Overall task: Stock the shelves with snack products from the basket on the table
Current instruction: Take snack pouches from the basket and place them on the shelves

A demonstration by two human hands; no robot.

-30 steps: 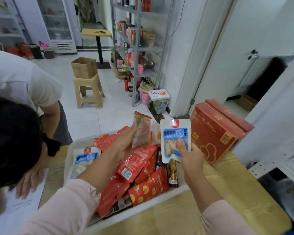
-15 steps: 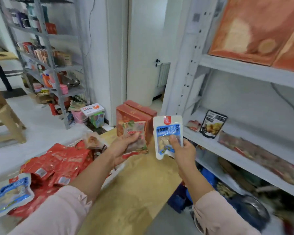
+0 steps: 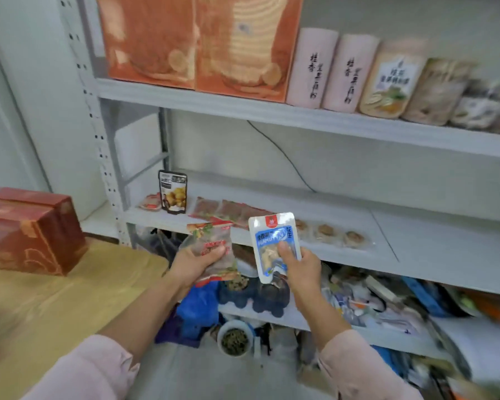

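Both hands now before shelf (image 3: 315, 217), blue-white pouch (image 3: 273, 243), clear-red packet (image 3: 211, 246)

The one wide-angle camera sits on the person's head and looks forward and down, facing the grey metal shelves (image 3: 300, 116) from close by. The left hand (image 3: 195, 262) and right hand (image 3: 302, 268) appear low in the middle; the yellow surface (image 3: 55, 298) fills the lower left.

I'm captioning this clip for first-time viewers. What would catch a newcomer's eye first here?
Two hands are up before the middle shelf: the left hand grips a clear red-trimmed snack pack, the right hand pinches a white-and-blue pouch. Above, two big orange boxes stand at the left end of the upper shelf.
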